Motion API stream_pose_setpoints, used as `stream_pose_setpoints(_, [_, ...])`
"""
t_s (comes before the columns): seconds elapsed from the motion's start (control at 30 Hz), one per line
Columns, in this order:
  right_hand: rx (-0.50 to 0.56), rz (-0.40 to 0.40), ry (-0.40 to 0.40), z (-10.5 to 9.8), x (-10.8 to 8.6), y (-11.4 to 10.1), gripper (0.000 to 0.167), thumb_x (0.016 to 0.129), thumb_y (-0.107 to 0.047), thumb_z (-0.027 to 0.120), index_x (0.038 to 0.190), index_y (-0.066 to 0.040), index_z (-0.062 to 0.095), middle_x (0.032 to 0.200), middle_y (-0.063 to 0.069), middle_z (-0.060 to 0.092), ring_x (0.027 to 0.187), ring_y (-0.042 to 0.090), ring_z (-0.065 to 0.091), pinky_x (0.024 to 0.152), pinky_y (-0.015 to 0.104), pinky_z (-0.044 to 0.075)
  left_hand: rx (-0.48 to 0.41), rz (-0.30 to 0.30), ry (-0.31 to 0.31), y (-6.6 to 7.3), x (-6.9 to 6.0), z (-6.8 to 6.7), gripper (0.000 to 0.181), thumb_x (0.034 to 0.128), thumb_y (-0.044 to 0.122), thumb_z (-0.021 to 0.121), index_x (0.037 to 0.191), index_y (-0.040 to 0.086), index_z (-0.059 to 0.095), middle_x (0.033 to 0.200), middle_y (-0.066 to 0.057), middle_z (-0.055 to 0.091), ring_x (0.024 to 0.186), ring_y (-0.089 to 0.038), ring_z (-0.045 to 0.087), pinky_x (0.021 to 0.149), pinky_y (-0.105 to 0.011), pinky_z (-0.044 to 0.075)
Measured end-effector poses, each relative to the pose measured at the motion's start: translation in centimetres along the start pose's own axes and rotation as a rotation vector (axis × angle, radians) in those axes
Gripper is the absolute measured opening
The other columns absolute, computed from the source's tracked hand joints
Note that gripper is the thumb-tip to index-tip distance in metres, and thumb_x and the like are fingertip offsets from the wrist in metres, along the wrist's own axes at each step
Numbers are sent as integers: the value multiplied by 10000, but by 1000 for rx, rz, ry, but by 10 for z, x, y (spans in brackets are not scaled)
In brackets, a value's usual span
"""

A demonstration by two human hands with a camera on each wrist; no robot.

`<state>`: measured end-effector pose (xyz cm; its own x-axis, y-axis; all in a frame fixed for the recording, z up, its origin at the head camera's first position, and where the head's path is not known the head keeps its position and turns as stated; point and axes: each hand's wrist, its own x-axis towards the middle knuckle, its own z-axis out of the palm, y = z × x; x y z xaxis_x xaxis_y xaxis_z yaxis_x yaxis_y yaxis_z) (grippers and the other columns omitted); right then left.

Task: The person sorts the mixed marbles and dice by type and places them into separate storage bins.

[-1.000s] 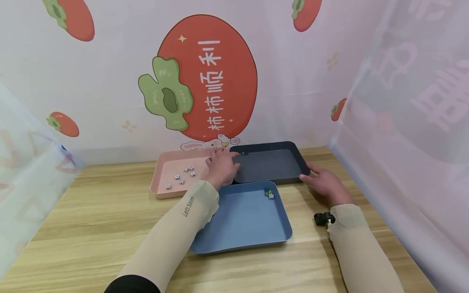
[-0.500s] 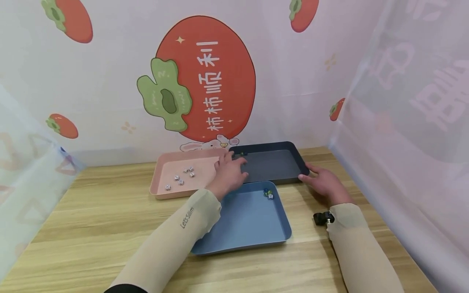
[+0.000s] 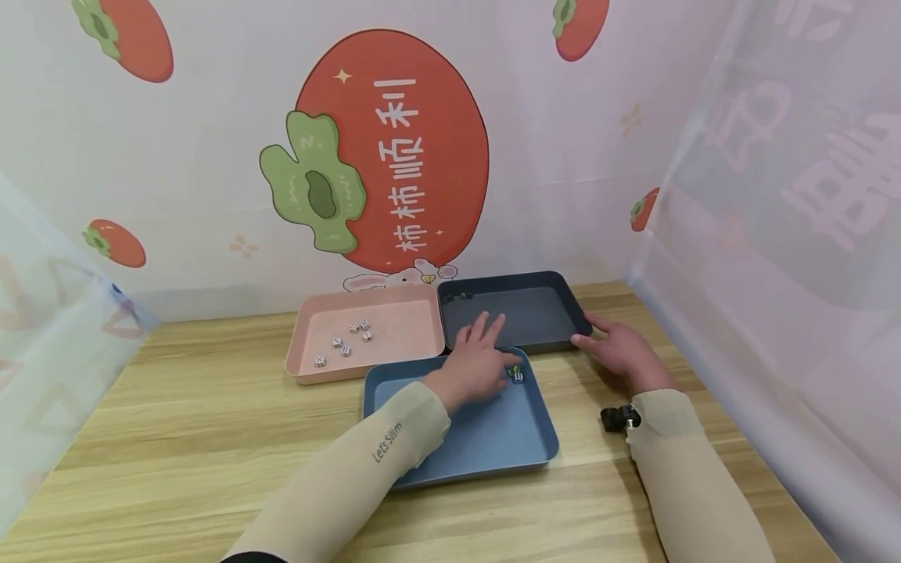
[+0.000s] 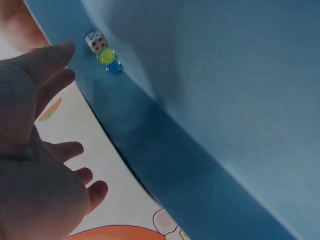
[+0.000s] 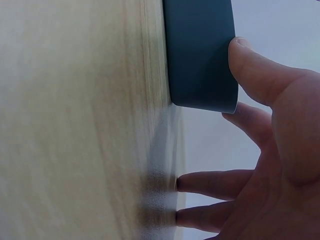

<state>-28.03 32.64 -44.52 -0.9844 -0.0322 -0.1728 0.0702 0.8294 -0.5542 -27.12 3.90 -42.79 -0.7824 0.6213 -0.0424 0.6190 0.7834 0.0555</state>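
My left hand reaches across the blue tray, fingers spread and holding nothing. Close to its thumb, a white die with red pips, a clear yellow bead and a clear blue bead lie together in the tray's corner. Beyond it stands the dark grey tray, with small dark and yellowish pieces in its far left corner. My right hand holds that tray's near right corner between thumb and index finger; the other fingers touch the table, as the right wrist view shows.
A pink tray with several white dice stands at the back left, against the dark tray. All sit on a wooden table. Printed cloth hangs behind and at both sides. A black device is at the right wrist.
My left hand has moved from the border of the pink and dark trays toward me and right, over the blue tray's far right part. My right hand has stayed at the dark tray's corner.
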Motion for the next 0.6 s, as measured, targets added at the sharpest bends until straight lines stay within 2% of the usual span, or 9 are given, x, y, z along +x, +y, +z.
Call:
stream_pose_setpoints(0.1, [2,3,3,0,0,0,877,953,-634,512,1592,-113,212,1535,332,270,1378,542,253,1065,677,231,54,8,-63,4,0,3,468,953,420,650,1411,422,554,1663,-81,63,1494,-379,-18,1141,-585,147])
stream_pose_setpoints(0.23, [4,7,2,0,0,0,886,947,-646,512,1593,-118,212,1537,330,269,1379,543,251,1064,677,231,70,16,-86,6,0,7,441,966,436,628,1402,432,561,1664,-77,58,1493,-384,-14,1142,-583,146])
stream_pose_setpoints(0.47, [-5,-10,4,0,0,-1,867,958,-626,512,1590,-111,217,1531,328,283,1375,540,263,1067,670,233,-3,34,-40,6,0,10,333,954,343,674,1287,346,681,1629,-113,208,1491,-373,49,1142,-570,155])
stream_pose_setpoints(0.6, [-6,-7,1,0,0,0,862,961,-620,512,1592,-115,211,1532,329,280,1374,542,264,1067,670,235,-8,40,-25,7,0,11,231,959,303,667,1182,326,727,1603,-121,272,1487,-369,76,1138,-561,166])
